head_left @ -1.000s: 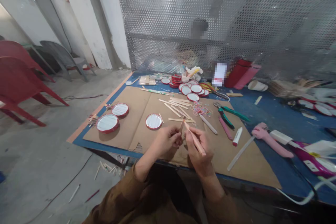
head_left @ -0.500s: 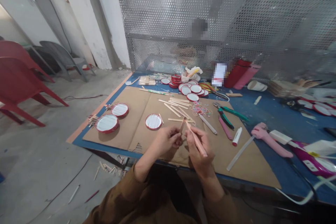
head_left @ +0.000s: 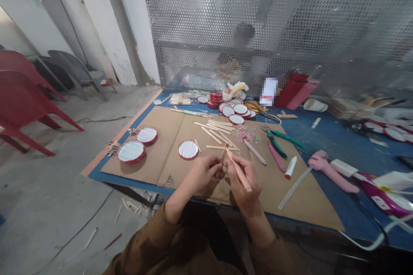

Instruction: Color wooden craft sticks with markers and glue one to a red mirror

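Note:
My left hand (head_left: 206, 172) pinches a short wooden craft stick (head_left: 223, 154), held upright above the cardboard. My right hand (head_left: 244, 180) is closed round a pink pen-like tool (head_left: 240, 174); its tip meets or nearly meets the stick's upper end. Whether it is a pen or a blade, I cannot tell. Just beyond my hands several loose craft sticks (head_left: 220, 125) lie beside a heap of coloured rubber bands (head_left: 245, 133). Left of my hands a round red-rimmed white disc (head_left: 188, 149) lies flat. Two similar discs with sticks attached, one larger (head_left: 131, 151), lie farther left.
On the cardboard (head_left: 167, 133) at right are a grey pen (head_left: 255, 153), green-handled pliers (head_left: 276, 145), a white marker (head_left: 291, 167) and a clear glue stick (head_left: 295, 187) in a pink glue gun (head_left: 332, 172). More discs (head_left: 237, 109) are piled behind. A perforated metal panel (head_left: 193, 17) backs the table.
My right hand has shifted slightly left, and the pink tool's back end has moved left with it. My left hand keeps its hold on the stick.

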Tool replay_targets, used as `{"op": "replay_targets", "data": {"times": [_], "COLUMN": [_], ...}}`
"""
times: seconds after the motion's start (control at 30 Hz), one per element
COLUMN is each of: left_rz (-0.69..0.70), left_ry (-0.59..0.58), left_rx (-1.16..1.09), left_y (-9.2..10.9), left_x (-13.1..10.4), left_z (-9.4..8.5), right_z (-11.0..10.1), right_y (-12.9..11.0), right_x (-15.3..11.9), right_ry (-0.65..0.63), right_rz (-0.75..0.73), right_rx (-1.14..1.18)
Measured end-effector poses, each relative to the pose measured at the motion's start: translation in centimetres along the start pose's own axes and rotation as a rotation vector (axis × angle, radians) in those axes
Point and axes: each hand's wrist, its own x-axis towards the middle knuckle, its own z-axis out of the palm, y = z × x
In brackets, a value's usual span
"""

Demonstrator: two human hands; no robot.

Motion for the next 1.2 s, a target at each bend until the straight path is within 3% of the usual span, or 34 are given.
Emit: {"op": "replay_targets", "data": {"times": [0.37, 0.6, 1.2], "left_rz": [-0.016, -0.069, -0.006], "left_ry": [0.000, 0.014, 0.012], "left_rx": [-0.018, -0.044, 0.014], "left_y": [0.33, 0.40, 0.15], "left_x": [-0.15, -0.15, -0.06], "left_z": [-0.07, 0.03, -0.07], "right_z": [-0.07, 0.16, -0.15], "right_y": [-0.16, 0.42, -0.28], "right_x": [0.16, -0.65, 0.12], "right_ry": [-0.029, 0.056, -0.031], "right_rz": [-0.004, 0.184, 0.005], "right_rx": [0.026, 0.014, 0.000]}}
